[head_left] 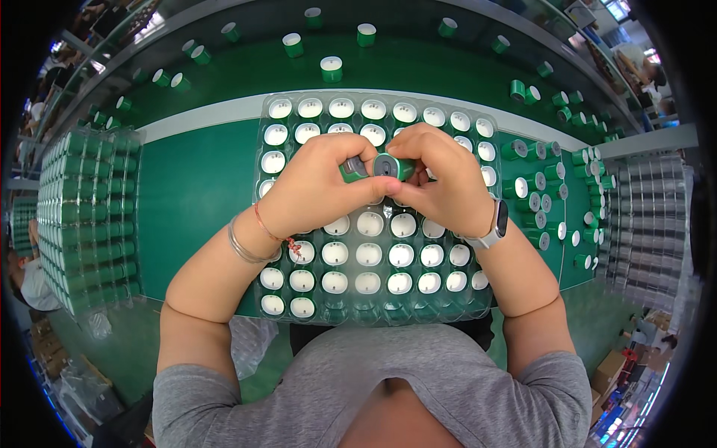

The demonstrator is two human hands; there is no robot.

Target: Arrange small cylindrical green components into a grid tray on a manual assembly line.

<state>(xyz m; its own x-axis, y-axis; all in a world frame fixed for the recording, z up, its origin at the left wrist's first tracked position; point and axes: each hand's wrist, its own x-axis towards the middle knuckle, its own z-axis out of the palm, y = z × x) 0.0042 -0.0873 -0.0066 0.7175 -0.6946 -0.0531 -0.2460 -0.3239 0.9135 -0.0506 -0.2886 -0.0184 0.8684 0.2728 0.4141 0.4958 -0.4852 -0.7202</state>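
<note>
Over the middle of a clear plastic tray (pixel 347 310), my left hand (pixel 321 175) and my right hand (pixel 444 175) meet with curled fingers. Between their fingertips is a small green cylinder with a dark grey end (pixel 386 166), which both hands grip. A second green-and-grey cylinder (pixel 352 169) is tucked in the curl of my left hand. Rows of green cylinders with white tops (pixel 370 223) fill much of the tray around and under my hands. My fingers hide part of both held cylinders.
On the right of the green table (pixel 179 201) stand loose cylinders, some with grey ends (pixel 539 179). Stacked filled trays (pixel 89 216) rise at the left, and stacked clear trays (pixel 646 224) at the right. Beyond a pale rail, more cylinders (pixel 331 69) stand on a green surface.
</note>
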